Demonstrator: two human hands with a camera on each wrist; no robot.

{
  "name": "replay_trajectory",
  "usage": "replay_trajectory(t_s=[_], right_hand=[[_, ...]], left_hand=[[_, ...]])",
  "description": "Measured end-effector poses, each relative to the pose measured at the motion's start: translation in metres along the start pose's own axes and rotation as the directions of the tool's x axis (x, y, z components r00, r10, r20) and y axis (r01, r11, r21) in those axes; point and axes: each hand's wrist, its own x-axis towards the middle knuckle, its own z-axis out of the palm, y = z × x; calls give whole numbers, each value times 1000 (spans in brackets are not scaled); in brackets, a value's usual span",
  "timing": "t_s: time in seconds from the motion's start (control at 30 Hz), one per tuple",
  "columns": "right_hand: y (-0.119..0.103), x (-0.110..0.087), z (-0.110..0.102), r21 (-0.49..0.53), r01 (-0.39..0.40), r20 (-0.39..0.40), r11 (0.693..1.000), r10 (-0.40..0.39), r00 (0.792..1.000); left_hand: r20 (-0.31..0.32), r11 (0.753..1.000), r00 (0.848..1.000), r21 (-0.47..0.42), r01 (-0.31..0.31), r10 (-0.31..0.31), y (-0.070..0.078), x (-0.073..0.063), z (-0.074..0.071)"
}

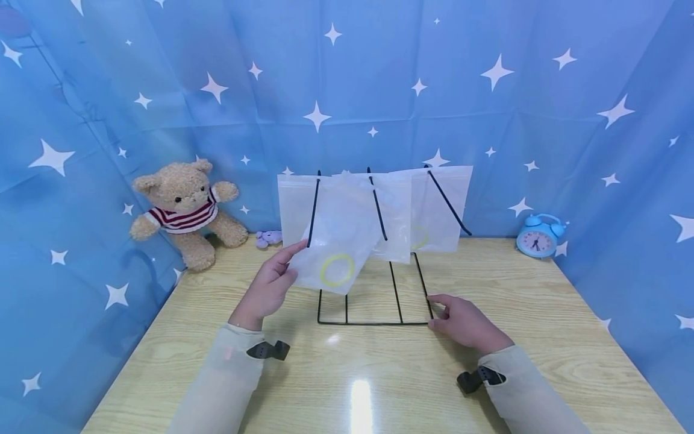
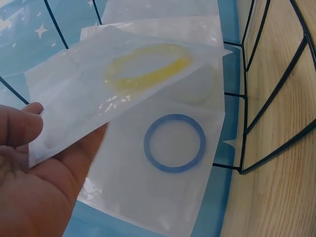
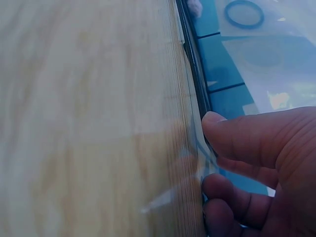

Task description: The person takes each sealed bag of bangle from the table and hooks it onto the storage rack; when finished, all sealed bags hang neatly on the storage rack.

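Observation:
My left hand (image 1: 265, 286) pinches the lower edge of a translucent zip bag (image 1: 341, 232) with a yellow ring (image 1: 322, 272) in it, and the bag slants outward from the black wire rack (image 1: 374, 323). In the left wrist view, the thumb lies on one face of the bag and the fingers are behind it. Under it hangs another bag with a blue ring (image 2: 175, 171). My right hand (image 1: 461, 319) grips the rack's base wire at the front right corner, thumb against the wire in the right wrist view.
A further bag (image 1: 450, 208) hangs on the right prong (image 1: 447, 202). A teddy bear (image 1: 184, 202) leans at the back left beside a small purple toy (image 1: 268, 239). A blue alarm clock (image 1: 537, 237) stands at the back right. Star-patterned curtains (image 1: 368, 72) surround the wooden table (image 1: 303, 386).

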Motion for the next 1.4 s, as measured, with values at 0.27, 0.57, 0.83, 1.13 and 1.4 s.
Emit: replay_trajectory(t_s=[0.27,0.57,0.83,1.13,1.4], right_hand=[[0,0,0,4,-4,5,1000,4,1000],[0,-1,-1,-12,3,6,1000,-3,1000],[1,1,0,-12,9,4,1000,-9,1000],[4,2,2,-13,14,5,1000,-13,1000],[4,2,2,-15,8,5,1000,-8,1000]], left_hand=[[-45,982,994,161,103,-97,0,0,4],[-70,968,992,222,117,-104,0,-2,6],[-93,964,989,233,132,-113,-2,-3,4],[-67,977,989,157,144,-135,-7,-2,3],[-32,990,991,44,133,-132,-10,1,6]])
